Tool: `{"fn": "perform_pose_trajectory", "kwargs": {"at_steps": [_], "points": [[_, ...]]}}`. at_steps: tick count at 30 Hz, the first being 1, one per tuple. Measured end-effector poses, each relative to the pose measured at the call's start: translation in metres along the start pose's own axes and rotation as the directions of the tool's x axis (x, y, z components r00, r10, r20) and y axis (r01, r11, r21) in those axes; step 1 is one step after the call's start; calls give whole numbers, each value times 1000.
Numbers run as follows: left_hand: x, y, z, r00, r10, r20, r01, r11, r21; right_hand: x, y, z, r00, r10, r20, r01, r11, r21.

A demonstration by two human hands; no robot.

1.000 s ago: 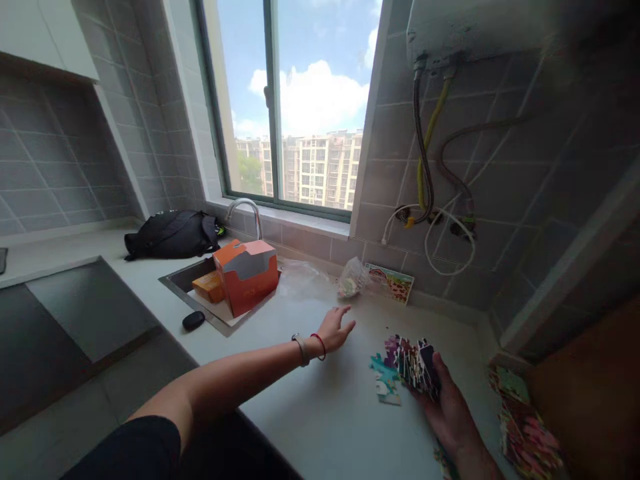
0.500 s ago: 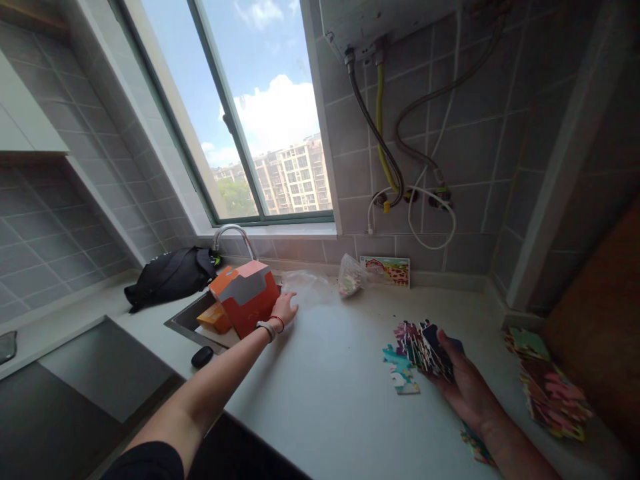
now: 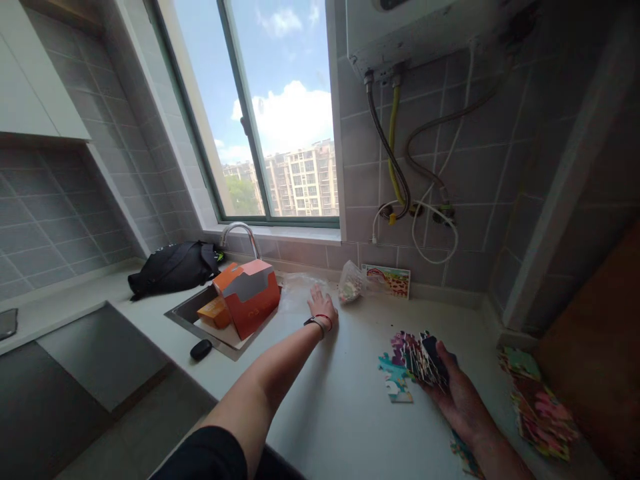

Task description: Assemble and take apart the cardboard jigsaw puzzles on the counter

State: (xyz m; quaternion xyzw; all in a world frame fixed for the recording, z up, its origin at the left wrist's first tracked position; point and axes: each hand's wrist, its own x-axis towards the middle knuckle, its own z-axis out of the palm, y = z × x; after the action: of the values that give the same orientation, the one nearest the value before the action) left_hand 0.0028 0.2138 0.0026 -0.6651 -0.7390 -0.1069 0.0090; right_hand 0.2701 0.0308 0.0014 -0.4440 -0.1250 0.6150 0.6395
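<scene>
My left hand reaches over the counter with its fingers spread, at the edge of a clear plastic bag lying flat. Just right of it stands a crumpled clear bag with small pieces inside. My right hand is wrapped round a stack of jigsaw puzzle pieces, held edge-on above the counter. Below the stack lie loose teal puzzle pieces. More puzzle pieces show partly under my right wrist. A larger pile of puzzle pieces lies at the far right.
An orange box and a smaller orange box sit in the sink by the faucet. A black bag, a black oval object and a picture card are on the counter. Hoses hang above.
My left hand has moved right, from beside the orange box to the clear plastic bags, and its fingers have spread. My right hand still holds the puzzle pieces. The view has shifted slightly.
</scene>
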Motion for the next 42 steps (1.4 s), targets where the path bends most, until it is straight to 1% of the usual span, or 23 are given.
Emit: {"fn": "perform_pose_trajectory", "kwargs": {"at_steps": [3, 5, 7, 9, 10, 11, 12, 13, 14, 15, 16, 18, 21, 22, 23, 24, 25, 30, 33, 35, 37, 40, 42], "points": [[-3, 0, -5, 999, -30, -15, 30, 999, -28, -1, 0, 1, 1000, 6, 31, -6, 1000, 2], [-10, -4, -14, 999, -19, -39, 16, 998, -62, -1, 0, 1, 998, 19, 60, -20, 1000, 16], [-24, -13, -25, 997, 14, -79, -21, 995, -96, -1, -1, 0, 996, 37, 79, -39, 999, 29], [-46, -28, -37, 988, 77, -137, -97, 984, -147, -4, -2, 0, 994, 50, 94, -54, 998, 35], [-61, -37, -43, 976, 125, -178, -158, 970, -184, -6, -3, 1, 991, 62, 115, -66, 997, 33], [-78, -46, -49, 934, 207, -292, -295, 908, -299, -10, -4, 2, 985, 77, 156, -83, 996, 33], [-96, -55, -54, 886, 246, -392, -402, 828, -390, -15, -4, 5, 971, 96, 221, -106, 994, 35], [-116, -64, -58, 856, 244, -456, -459, 766, -451, -22, -4, 11, 945, 119, 304, -135, 990, 34], [-136, -71, -62, 843, 221, -490, -479, 724, -497, -29, -2, 18, 908, 145, 392, -169, 985, 26], [-155, -76, -66, 841, 199, -503, -483, 694, -534, -38, 0, 28, 860, 167, 483, -196, 980, 11], [-172, -79, -70, 843, 179, -508, -482, 671, -563, -47, 4, 39, 818, 197, 541, -216, 976, -28], [-200, -82, -75, 855, 131, -502, -462, 630, -624, -63, 17, 65, 739, 286, 610, -239, 958, -160], [-224, -82, -79, 891, 41, -453, -395, 563, -726, -82, 42, 97, 641, 385, 664, -244, 923, -299], [-227, -83, -79, 901, 30, -432, -378, 541, -751, -85, 50, 104, 622, 410, 667, -253, 911, -324], [-230, -84, -78, 909, 34, -416, -370, 524, -767, -87, 57, 108, 615, 426, 663, -262, 904, -337], [-232, -86, -76, 912, 47, -407, -372, 510, -775, -89, 62, 111, 621, 432, 654, -270, 901, -339], [-234, -88, -74, 912, 66, -406, -382, 500, -777, -90, 66, 112, 642, 421, 641, -272, 907, -323], [-239, -96, -62, 904, 127, -409, -419, 466, -779, -89, 68, 107, 803, 266, 534, -239, 964, -121], [-241, -93, -58, 905, 176, -387, -425, 402, -811, -91, 71, 107, 867, 155, 474, -140, 988, -67], [-242, -89, -60, 905, 205, -373, -424, 357, -832, -92, 76, 107, 889, 64, 454, -36, 997, -70], [-241, -87, -65, 917, 199, -346, -395, 335, -855, -92, 81, 107, 896, 17, 443, 28, 995, -96], [-239, -84, -74, 944, 154, -293, -329, 340, -881, -92, 84, 107, 900, 27, 435, 42, 988, -149], [-236, -83, -78, 956, 111, -272, -294, 360, -885, -93, 84, 107, 892, 42, 450, 46, 982, -182]]}}
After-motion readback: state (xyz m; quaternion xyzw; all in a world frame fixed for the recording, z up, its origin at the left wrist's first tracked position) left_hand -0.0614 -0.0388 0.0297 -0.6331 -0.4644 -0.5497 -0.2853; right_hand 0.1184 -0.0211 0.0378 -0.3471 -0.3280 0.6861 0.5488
